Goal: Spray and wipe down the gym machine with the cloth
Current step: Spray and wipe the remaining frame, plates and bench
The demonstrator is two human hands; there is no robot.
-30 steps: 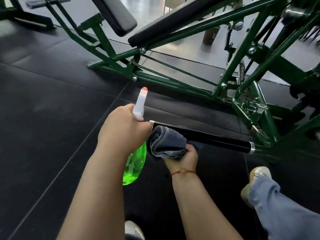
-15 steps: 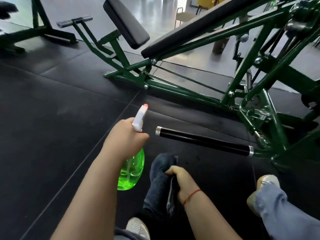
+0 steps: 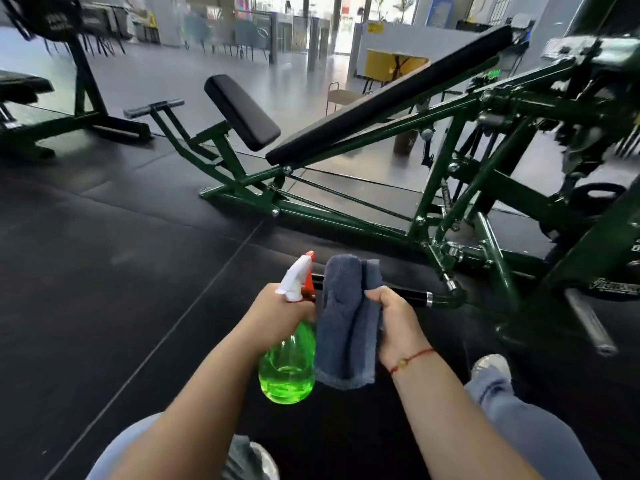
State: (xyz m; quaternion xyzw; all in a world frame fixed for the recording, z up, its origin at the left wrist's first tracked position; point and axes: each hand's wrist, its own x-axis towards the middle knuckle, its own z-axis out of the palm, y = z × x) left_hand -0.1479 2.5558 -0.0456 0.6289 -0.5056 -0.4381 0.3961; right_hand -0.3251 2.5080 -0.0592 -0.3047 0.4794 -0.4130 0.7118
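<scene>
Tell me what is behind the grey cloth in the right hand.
The machine's black cylindrical handle bar passes behind the folded grey towelling cloth, showing on either side. Its middle stretch is hidden by the cloth and the right hand.

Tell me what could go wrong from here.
1. The spray bottle in the left hand has its nozzle aimed over the floor mat; mist could land there and make it slippery near the shoe.
2. The cloth hangs from the right hand, hiding most of the black handle, so a spray might miss it.
3. Wiping toward the frame, the cloth could snag on the spring.
</scene>
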